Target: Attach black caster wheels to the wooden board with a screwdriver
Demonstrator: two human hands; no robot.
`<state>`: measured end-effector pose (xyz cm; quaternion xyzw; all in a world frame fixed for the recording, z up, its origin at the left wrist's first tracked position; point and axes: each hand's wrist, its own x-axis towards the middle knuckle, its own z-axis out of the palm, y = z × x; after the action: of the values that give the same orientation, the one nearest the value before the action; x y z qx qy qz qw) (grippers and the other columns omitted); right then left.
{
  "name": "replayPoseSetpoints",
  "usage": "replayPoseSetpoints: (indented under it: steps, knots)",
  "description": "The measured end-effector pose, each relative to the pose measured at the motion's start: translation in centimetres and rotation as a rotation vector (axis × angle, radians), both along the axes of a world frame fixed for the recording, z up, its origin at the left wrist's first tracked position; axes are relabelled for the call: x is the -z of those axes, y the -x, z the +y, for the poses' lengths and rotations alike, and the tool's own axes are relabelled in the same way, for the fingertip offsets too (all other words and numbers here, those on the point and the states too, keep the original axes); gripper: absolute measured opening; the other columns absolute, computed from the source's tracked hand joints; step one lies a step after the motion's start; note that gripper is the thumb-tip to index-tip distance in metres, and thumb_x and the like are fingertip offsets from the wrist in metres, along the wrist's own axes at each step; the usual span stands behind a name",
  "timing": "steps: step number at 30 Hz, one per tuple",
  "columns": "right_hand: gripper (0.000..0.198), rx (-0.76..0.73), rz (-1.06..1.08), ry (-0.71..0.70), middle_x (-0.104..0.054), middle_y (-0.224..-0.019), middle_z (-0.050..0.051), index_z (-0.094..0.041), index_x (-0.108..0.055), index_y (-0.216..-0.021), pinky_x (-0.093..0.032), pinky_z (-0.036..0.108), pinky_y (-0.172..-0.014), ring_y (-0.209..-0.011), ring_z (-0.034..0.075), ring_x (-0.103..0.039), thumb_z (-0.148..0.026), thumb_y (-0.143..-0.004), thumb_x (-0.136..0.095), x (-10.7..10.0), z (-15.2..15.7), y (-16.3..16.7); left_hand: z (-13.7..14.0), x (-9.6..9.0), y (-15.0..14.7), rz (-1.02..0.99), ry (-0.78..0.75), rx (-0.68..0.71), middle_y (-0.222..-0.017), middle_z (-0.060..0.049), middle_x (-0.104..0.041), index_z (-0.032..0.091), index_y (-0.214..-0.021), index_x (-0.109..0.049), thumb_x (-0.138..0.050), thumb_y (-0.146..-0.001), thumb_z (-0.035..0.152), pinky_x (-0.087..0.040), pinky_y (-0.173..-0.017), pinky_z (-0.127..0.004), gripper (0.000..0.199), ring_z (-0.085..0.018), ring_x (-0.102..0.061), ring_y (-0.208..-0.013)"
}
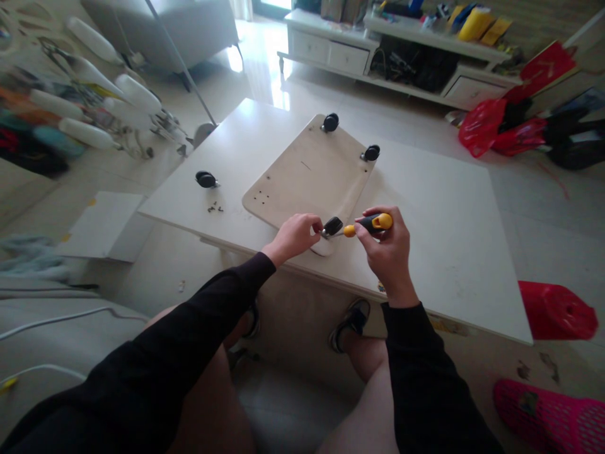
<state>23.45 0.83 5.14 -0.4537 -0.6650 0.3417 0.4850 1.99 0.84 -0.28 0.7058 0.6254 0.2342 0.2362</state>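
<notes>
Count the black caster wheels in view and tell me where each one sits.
4. Two casters stand at the wooden board's far corners; one is at its near corner between the left hand and the screwdriver; one lies loose on the table. None looks hidden.

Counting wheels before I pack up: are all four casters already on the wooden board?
No: one loose caster lies on the table beside the wooden board, apart from it.

left hand (293, 234): pinches a black caster (332, 226) at the near corner of the wooden board (307, 180)
right hand (386, 243): grips a yellow-and-black screwdriver (368, 224), tip at that caster
counter (444, 227): carries the board, a loose caster (206, 180) and small screws (215, 207)
</notes>
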Motion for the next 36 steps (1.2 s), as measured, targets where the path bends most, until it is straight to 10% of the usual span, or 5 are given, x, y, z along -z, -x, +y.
replayPoseSetpoints:
  steps: [9,24,36]
  knots:
    - [0.042,0.082,-0.031,-0.087,-0.055,-0.115,0.003,-0.031,-0.071,-0.122,-0.069,0.030,-0.069,-0.097,0.017,-0.070,-0.034,-0.082,-0.085,0.0,0.4,0.4,0.3,0.6,0.0,-0.018,-0.014,0.036,-0.100,-0.005,-0.081,0.020,-0.099,-0.081,-0.071,-0.082,0.012,-0.053,-0.079,-0.031,0.021,-0.018,-0.069,-0.078]
    - [0.048,-0.046,0.043,-0.077,-0.076,-0.114,0.000,-0.030,-0.060,-0.117,-0.068,0.040,-0.090,-0.108,0.021,-0.076,-0.021,-0.076,-0.084,-0.1,1.0,-1.2,0.8,0.6,-0.3,-0.075,0.002,0.012,-0.095,-0.005,-0.080,0.019,-0.094,-0.080,-0.071,-0.082,0.010,-0.052,-0.075,-0.031,0.018,-0.017,-0.068,-0.075]
    - [0.044,-0.047,-0.070,-0.251,-0.059,-0.115,0.000,-0.034,-0.067,-0.117,-0.065,0.032,-0.072,-0.101,0.018,-0.067,-0.020,-0.077,-0.080,-0.4,0.1,-0.6,1.3,1.1,-0.6,-0.107,-0.023,-0.050,-0.085,-0.006,-0.080,0.019,-0.088,-0.083,-0.074,-0.089,0.016,-0.053,-0.076,-0.031,0.010,-0.017,-0.069,-0.073]
